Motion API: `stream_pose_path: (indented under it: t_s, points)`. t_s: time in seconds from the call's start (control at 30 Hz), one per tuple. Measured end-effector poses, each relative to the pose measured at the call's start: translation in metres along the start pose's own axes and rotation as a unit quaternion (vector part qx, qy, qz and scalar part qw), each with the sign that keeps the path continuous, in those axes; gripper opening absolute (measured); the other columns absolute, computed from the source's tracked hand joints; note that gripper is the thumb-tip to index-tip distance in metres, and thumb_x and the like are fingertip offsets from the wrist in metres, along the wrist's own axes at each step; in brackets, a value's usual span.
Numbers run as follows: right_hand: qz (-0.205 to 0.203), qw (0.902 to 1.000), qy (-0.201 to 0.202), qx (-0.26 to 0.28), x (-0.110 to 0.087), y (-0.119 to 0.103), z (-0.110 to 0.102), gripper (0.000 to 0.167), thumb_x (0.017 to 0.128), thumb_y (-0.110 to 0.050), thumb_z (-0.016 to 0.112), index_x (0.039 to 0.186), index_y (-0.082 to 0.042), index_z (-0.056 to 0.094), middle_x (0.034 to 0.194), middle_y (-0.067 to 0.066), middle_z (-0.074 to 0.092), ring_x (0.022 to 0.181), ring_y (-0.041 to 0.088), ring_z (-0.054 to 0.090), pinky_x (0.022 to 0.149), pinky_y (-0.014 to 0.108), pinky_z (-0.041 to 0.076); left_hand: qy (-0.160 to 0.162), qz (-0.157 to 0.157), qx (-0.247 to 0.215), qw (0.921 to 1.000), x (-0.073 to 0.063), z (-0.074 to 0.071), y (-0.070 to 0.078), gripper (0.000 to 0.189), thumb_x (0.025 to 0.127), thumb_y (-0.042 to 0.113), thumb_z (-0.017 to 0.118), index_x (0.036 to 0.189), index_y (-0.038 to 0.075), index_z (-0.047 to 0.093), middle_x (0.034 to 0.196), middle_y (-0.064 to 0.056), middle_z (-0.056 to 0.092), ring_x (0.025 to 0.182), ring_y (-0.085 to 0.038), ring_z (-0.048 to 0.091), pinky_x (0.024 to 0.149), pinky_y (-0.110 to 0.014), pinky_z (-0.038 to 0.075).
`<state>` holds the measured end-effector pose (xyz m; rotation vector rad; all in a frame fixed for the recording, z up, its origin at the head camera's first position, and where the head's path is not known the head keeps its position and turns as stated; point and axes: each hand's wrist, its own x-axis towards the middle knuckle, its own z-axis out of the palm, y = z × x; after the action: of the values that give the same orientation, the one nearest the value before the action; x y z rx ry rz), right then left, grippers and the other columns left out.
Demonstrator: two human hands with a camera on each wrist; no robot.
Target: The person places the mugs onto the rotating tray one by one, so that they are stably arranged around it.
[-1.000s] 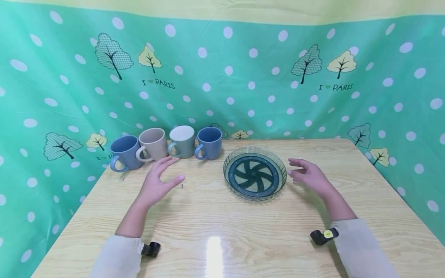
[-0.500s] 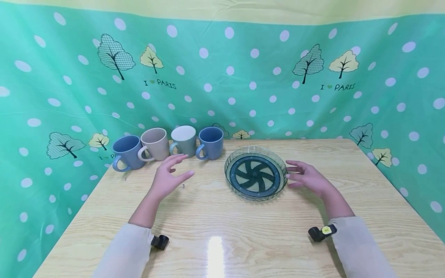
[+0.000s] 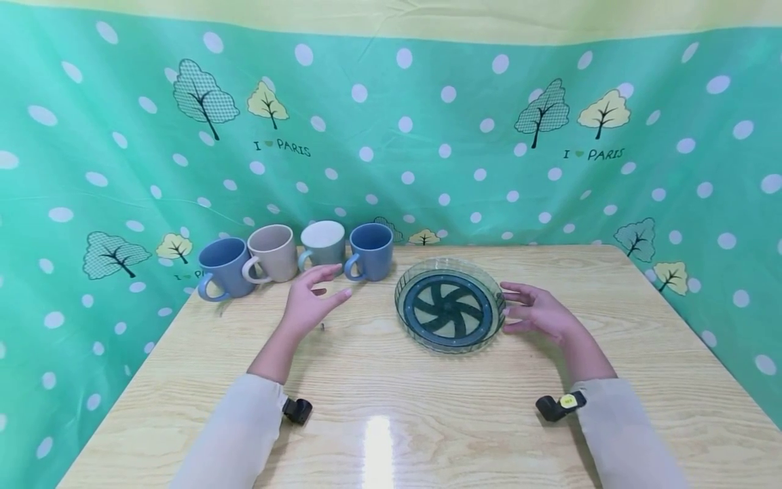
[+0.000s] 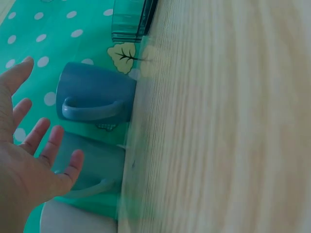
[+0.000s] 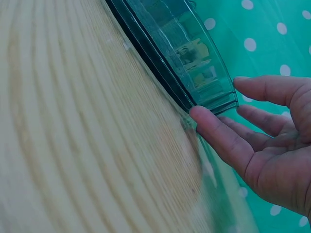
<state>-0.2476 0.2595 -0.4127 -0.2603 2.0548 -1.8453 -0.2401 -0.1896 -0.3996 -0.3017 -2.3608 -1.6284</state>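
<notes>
A round, clear green-tinted tray (image 3: 449, 309) with a dark pinwheel pattern on its floor sits right of the table's middle. At its right side my right hand (image 3: 544, 316) has its fingertips against the wall, the fingers loosely bent. The right wrist view shows the thumb (image 5: 252, 86) and fingertips at the edge of the tray wall (image 5: 206, 68). My left hand (image 3: 308, 299) holds nothing, its fingers and thumb spread apart in the air in front of the mugs. A blue mug (image 4: 95, 92) and a grey-green mug (image 4: 92, 158) show beyond it in the left wrist view.
Several mugs line the back left of the wooden table (image 3: 391, 394): a blue mug (image 3: 229, 268), a pinkish-grey mug (image 3: 276, 251), a grey-green mug (image 3: 324, 252) and a darker blue mug (image 3: 374, 255). A green dotted curtain (image 3: 403, 149) hangs behind and along both sides.
My left hand has moved to the right, toward the tray. My right hand has shifted slightly left, its fingertips now at the tray's wall. The tray and mugs have stayed put.
</notes>
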Motion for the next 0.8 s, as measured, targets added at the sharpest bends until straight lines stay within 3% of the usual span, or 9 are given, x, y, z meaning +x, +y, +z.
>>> stream_pose_path:
  t_s: [0.23,0.4,0.67,0.8]
  points:
    - [-0.001,0.9999,0.007,0.012,0.001,0.003,0.002,0.073,0.089,0.009,0.057,0.15,0.01,0.017,0.151,0.036,0.021,0.122,0.043,0.05,0.092,0.049,0.054,0.011,-0.033,-0.016,0.9993,0.011,0.004,-0.006,0.05,0.081,0.016,0.081,0.127,0.007,0.064,0.134,-0.01,0.055,0.12,-0.029,0.052,0.099,-0.051,0.05]
    - [-0.011,0.9998,0.006,0.018,0.001,0.004,0.003,0.073,0.088,0.01,0.057,0.149,0.012,0.017,0.15,0.037,0.021,0.12,0.04,0.052,0.092,0.048,0.055,0.021,-0.05,-0.018,0.9983,0.021,0.007,-0.011,0.053,0.079,0.021,0.084,0.127,0.01,0.065,0.131,-0.007,0.057,0.118,-0.027,0.054,0.094,-0.041,0.054]
    - [-0.014,0.9996,0.012,0.024,0.004,0.007,0.002,0.074,0.087,0.013,0.058,0.15,0.009,0.019,0.15,0.035,0.024,0.114,0.033,0.058,0.091,0.046,0.055,0.03,-0.061,-0.041,0.9968,0.03,0.013,-0.016,0.059,0.076,0.019,0.085,0.129,0.008,0.062,0.131,-0.01,0.06,0.121,-0.034,0.054,0.1,-0.049,0.049]
    - [-0.015,0.9995,0.016,0.021,0.003,0.006,0.002,0.075,0.087,0.012,0.059,0.15,0.009,0.019,0.149,0.036,0.025,0.113,0.032,0.059,0.091,0.045,0.056,0.032,-0.072,-0.048,0.9958,0.034,0.015,-0.017,0.058,0.076,0.018,0.085,0.129,0.007,0.063,0.129,-0.009,0.062,0.119,-0.031,0.057,0.097,-0.042,0.053]
